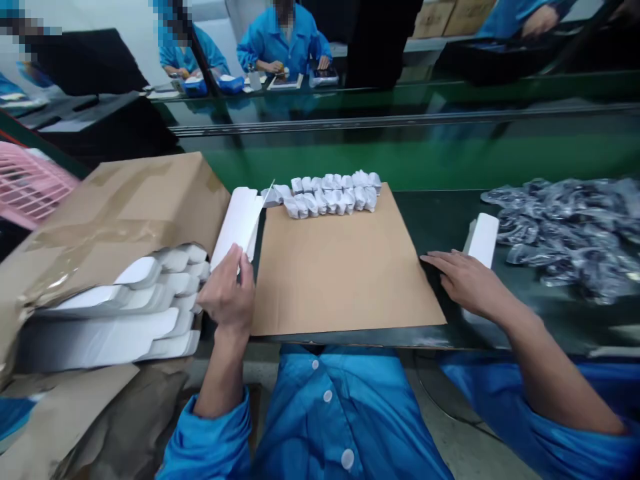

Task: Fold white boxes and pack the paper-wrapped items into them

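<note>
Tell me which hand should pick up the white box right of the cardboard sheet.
Right, probably. The right hand lies open and empty right beside the white box, while the left hand already grips a flat white carton across the cardboard sheet.

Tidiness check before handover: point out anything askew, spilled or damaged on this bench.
The large cardboard box on the left lies on its side, creased, with flat white cartons fanning unevenly from its open end. The bagged parts at right lie in a loose heap. Nothing looks spilled or broken.
</note>
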Demonstrator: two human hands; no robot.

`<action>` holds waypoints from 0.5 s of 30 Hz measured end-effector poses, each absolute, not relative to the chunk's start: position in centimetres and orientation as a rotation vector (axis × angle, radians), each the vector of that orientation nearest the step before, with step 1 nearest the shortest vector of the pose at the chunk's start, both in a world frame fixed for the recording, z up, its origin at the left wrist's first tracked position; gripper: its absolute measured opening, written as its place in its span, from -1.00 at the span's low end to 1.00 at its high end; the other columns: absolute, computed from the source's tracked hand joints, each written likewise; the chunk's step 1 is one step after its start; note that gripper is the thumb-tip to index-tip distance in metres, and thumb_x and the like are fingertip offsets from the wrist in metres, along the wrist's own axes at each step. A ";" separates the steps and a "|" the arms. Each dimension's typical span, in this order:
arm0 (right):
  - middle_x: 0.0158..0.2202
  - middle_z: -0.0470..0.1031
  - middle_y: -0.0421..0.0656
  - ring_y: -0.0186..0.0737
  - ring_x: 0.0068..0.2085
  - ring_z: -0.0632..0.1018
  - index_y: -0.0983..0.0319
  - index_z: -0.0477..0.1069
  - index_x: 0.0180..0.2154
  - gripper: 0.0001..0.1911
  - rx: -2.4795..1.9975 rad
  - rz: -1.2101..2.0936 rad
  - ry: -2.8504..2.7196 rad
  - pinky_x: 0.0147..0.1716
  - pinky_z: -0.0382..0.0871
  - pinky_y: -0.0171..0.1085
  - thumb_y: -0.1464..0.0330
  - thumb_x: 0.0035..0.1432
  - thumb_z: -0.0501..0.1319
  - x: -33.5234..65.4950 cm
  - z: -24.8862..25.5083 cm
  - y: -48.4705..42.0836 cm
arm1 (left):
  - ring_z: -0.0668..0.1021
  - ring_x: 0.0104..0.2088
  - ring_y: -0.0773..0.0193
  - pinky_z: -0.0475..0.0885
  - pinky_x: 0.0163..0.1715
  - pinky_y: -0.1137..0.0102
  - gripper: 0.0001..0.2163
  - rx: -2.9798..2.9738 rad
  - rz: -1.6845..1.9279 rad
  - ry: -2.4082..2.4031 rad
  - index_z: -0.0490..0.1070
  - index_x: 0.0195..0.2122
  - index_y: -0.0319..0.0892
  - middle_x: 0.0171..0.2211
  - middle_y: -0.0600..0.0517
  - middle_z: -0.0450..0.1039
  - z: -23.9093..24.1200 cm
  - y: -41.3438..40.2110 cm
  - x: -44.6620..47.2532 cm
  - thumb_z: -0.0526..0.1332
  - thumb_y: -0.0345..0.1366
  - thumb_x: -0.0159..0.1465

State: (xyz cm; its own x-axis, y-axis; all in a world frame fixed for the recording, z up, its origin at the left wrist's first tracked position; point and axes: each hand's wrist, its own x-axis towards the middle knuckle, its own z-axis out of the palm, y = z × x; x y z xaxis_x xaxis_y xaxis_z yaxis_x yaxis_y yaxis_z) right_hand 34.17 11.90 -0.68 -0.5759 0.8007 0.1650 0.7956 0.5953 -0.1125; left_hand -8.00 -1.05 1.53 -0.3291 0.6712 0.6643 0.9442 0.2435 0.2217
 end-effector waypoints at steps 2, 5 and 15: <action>0.05 0.50 0.20 0.17 0.06 0.51 0.33 0.49 0.01 -0.62 -1.514 0.149 -2.360 0.10 0.32 0.24 0.39 0.23 0.05 32.6 0.7 9.3 | 0.64 -0.05 0.07 0.53 -0.04 0.19 -0.65 -1.627 -0.970 -1.836 0.42 0.14 -0.15 -0.01 -0.15 0.57 0.9 -2.2 -5.3 0.15 -0.35 0.34; 0.09 0.47 0.07 -0.08 -0.04 0.57 0.20 0.19 0.25 -0.48 -1.295 0.957 -1.870 -0.05 0.48 -0.02 0.22 0.31 0.07 26.0 1.3 4.4 | 0.65 -0.09 0.06 0.57 -0.07 0.15 -0.43 -1.878 -1.012 -1.603 0.20 0.31 -0.06 0.00 -0.13 0.57 -1.0 -3.2 -0.4 0.23 -0.40 0.28; -0.15 0.53 -0.15 -0.19 -0.17 0.51 0.30 0.42 -0.08 -0.56 -0.899 1.714 -1.866 -0.24 0.41 -0.31 0.19 0.05 0.35 23.7 2.7 7.2 | 0.30 0.31 -0.05 0.42 0.15 -0.02 -0.27 -2.213 -1.412 -1.838 -0.05 0.40 0.01 0.37 -0.14 0.10 1.9 -3.5 1.9 0.28 -0.22 0.27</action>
State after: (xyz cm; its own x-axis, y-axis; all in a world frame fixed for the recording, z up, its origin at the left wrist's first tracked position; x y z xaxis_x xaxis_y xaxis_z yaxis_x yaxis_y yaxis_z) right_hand 23.68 7.22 2.73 -0.6868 0.7198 -0.1013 0.1622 0.0159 -0.9866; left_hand 1.90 -3.54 1.86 -0.0454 0.8193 0.5716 0.7635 -0.3405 0.5487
